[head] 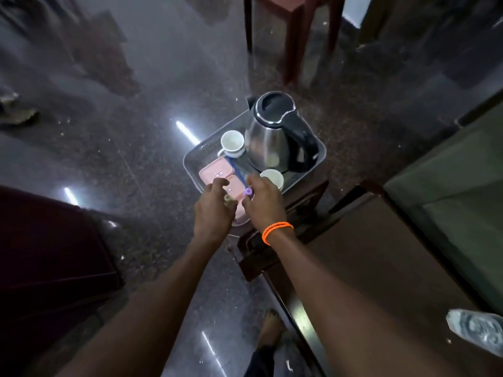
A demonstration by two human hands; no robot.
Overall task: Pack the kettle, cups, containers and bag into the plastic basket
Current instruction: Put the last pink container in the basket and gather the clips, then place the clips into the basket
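A grey plastic basket stands on a small dark wooden table. Inside it are a steel kettle with a black lid and handle, a white cup to its left and a second white cup in front. Two pink containers lie in the basket's near left part, with a clear bag with a blue zip strip across them. My right hand pinches the purple slider at the strip's near end. My left hand hovers over the pink containers, fingers curled; what it holds is unclear.
A red-brown plastic stool stands behind the table. A dark wooden bed frame with a green mattress runs along the right, with a crumpled plastic bottle near its edge. Dark maroon furniture fills the left. The floor is polished stone.
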